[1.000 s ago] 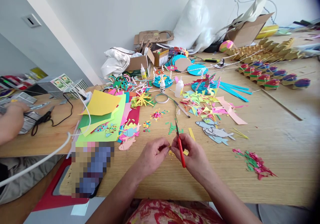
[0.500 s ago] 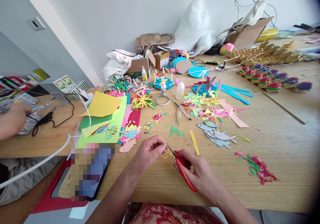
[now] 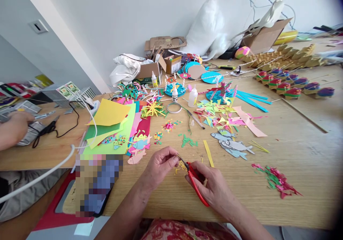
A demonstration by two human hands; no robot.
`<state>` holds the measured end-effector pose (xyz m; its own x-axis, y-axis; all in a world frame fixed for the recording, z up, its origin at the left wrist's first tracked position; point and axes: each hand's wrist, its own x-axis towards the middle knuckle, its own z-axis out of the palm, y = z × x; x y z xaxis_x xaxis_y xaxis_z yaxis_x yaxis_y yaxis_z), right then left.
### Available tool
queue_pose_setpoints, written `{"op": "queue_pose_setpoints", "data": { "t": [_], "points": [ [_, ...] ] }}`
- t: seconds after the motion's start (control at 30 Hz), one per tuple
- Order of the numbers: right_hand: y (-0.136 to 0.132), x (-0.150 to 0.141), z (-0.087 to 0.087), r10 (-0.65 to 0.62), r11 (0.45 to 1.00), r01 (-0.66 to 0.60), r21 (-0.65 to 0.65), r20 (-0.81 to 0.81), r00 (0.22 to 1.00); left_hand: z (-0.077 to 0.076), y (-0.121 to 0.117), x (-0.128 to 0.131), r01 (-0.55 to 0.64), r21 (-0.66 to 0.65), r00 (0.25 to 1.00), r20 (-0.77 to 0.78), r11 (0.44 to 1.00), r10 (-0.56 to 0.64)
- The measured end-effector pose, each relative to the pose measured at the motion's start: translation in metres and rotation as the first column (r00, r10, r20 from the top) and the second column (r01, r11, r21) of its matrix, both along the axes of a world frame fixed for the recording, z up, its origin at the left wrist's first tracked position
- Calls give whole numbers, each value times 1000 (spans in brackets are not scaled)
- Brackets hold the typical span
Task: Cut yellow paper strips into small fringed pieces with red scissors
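Note:
My right hand (image 3: 211, 183) is wrapped round red-handled scissors (image 3: 197, 186). Their blades point up and left, right at the fingertips of my left hand (image 3: 164, 165). That hand is closed in a pinch, thumb against finger; what it pinches is too small to make out. Tiny yellow paper clippings (image 3: 180, 167) lie on the table under the blade tips. Just beyond my right hand rests a yellow paper strip (image 3: 208, 152). Green paper bits (image 3: 188, 140) are scattered farther out.
Coloured paper sheets (image 3: 109, 113) and paper fish (image 3: 136, 158) lie at left, near a blurred-out phone (image 3: 103, 186). Grey fish cutouts (image 3: 233, 145) and red-green shreds (image 3: 278, 179) are at right. Glue bottles (image 3: 193, 97) stand behind. Another person's hand (image 3: 16, 125) is at far left.
Both hands have stayed nearly in place, with only a slight shift at the fingers and the scissors. The view has tilted a little.

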<state>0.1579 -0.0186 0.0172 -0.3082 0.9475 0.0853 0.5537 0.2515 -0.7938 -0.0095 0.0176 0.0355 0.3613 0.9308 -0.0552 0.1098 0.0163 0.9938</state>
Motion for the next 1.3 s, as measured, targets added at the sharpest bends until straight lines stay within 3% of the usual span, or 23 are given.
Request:
{"op": "queue_pose_setpoints", "data": {
  "t": [0.73,1.1,1.3],
  "points": [
    [-2,13,1,63,992,-94,89,302,951,14,5,-11,174,-20,978,-113,984,-175],
    [-4,15,5,63,984,-110,143,296,953,22,7,-14,221,1,959,-181,975,-217],
    [-5,16,2,63,989,-101,112,295,953,16,6,-15,175,-5,974,-147,985,-174]
  ]
}}
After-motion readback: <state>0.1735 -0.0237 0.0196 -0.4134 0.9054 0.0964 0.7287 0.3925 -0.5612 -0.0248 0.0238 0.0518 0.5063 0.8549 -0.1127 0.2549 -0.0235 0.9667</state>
